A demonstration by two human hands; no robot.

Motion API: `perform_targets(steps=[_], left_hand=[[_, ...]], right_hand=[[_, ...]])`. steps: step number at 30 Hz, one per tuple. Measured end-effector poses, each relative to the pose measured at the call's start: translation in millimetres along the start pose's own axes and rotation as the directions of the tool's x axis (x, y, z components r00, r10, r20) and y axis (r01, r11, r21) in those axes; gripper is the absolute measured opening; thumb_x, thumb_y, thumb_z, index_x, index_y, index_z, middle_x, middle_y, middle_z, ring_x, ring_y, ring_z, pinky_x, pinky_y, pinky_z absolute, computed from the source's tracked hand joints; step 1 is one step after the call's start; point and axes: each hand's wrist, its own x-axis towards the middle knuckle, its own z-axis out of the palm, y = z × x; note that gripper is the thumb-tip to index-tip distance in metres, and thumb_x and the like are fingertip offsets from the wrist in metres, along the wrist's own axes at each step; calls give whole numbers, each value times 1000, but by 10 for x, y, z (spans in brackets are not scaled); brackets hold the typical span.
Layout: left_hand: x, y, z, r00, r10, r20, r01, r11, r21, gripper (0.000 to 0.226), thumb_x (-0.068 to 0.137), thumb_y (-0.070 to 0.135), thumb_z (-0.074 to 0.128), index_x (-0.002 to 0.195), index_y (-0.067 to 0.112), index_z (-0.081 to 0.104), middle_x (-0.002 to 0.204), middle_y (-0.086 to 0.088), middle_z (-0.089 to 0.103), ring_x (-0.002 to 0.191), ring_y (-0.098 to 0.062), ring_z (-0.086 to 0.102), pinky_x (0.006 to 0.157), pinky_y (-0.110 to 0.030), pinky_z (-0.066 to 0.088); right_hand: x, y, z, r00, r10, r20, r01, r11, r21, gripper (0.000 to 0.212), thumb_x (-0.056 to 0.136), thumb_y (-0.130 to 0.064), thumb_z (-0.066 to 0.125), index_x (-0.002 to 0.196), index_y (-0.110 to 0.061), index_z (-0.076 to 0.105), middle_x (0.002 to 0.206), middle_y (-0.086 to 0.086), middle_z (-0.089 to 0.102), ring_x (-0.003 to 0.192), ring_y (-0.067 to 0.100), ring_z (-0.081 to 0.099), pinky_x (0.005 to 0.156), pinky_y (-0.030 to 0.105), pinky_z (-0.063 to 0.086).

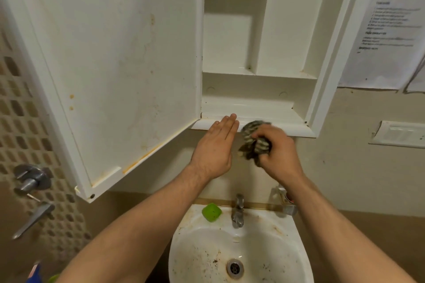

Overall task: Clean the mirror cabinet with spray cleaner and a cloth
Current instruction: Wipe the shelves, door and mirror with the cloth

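Observation:
The white mirror cabinet (pixel 259 89) hangs on the wall with its door (pixel 119 64) swung wide open to the left; the door's stained inner face shows. My right hand (pixel 278 151) grips a bunched dark striped cloth (pixel 254 139) against the cabinet's bottom front ledge (pixel 296 130). My left hand (pixel 217 148) lies flat with straight fingers, its fingertips touching the same ledge just left of the cloth. The cabinet shelves hold nothing. A blue object (pixel 34 271) at the bottom left edge may be the spray bottle; I cannot tell.
Below the cabinet is a dirty white sink (pixel 184 248) with a metal tap (pixel 238 211) and a green soap (pixel 211 212) on its rim. Shower valves (pixel 32 179) sit on the tiled wall at left. Printed papers (pixel 388 25) and a switch plate (pixel 400 133) are at right.

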Motion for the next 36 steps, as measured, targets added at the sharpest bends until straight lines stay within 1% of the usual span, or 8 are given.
perform_targets(steps=[4, 7, 10, 14, 19, 25, 30, 36], left_hand=[[-5, -48, 3, 1000, 9, -23, -10, 1000, -26, 82, 89, 12, 53, 164, 11, 20, 173, -7, 11, 159, -22, 13, 130, -34, 5], [-41, -40, 46, 999, -6, -44, 4, 999, -34, 82, 89, 11, 52, 164, 11, 19, 173, -6, 11, 160, -21, 12, 129, -33, 4], [-45, -20, 69, 998, -17, -55, 15, 999, -42, 83, 88, 10, 53, 164, 11, 19, 173, -6, 10, 160, -22, 11, 129, -34, 4], [-17, -7, 64, 997, -28, -70, 23, 997, -78, 80, 88, 12, 49, 163, 9, 22, 172, -8, 16, 160, -21, 12, 130, -34, 3], [-319, -187, 92, 988, -128, -83, 128, 992, -8, 88, 86, 12, 46, 164, 5, 4, 173, -9, -1, 161, -21, -3, 131, -41, 7], [-492, -328, 87, 976, -181, -124, 175, 983, -63, 78, 100, 25, 45, 165, 9, 4, 174, -4, -3, 160, -14, -9, 131, -35, 6], [-419, -263, -103, 980, -93, -176, 64, 984, -165, 72, 103, 40, 39, 164, 11, 14, 174, -6, 7, 161, -16, 0, 130, -38, 10], [-287, -261, -190, 976, -116, -185, 108, 993, -53, 70, 104, 40, 36, 164, 12, 16, 174, -4, 6, 160, -14, -2, 130, -42, 12]], right_hand=[[-35, -20, -25, 968, 57, -244, -34, 995, 99, 61, 67, 9, 63, 117, -25, 69, 123, -7, 67, 118, 8, 58, 107, 18, 45], [-47, 148, -63, 767, 338, -546, -285, 941, 183, 73, 81, 8, 55, 147, -22, 45, 162, 9, 33, 147, 21, 35, 119, 13, 27], [28, 223, 148, 802, 420, -425, -472, 881, -21, 87, 90, 7, 52, 164, -13, 10, 170, 22, -8, 157, 41, -4, 125, 42, -1], [22, -95, 763, 992, -31, -123, -9, 949, -315, 85, 92, 1, 56, 165, -9, 12, 171, 21, -12, 156, 41, -19, 123, 43, -8], [33, 215, 715, 931, -354, 88, 354, 819, -451, 89, 87, -7, 57, 165, -17, 15, 173, 16, 0, 159, 38, -9, 128, 54, 3], [-88, 580, 620, 980, -106, -168, 14, 880, -474, 100, 85, -3, 66, 164, -9, 5, 165, 35, -9, 154, 55, -5, 124, 63, -6], [96, -121, 1276, 901, -412, 137, 423, 764, -488, 84, 98, -23, 49, 165, -11, -2, 168, 25, -17, 156, 49, -11, 127, 60, -1], [156, -306, 1386, 853, -469, 228, 518, 711, -477, 95, 97, -33, 56, 163, -6, -6, 170, 23, -9, 158, 42, -1, 127, 55, -6]])
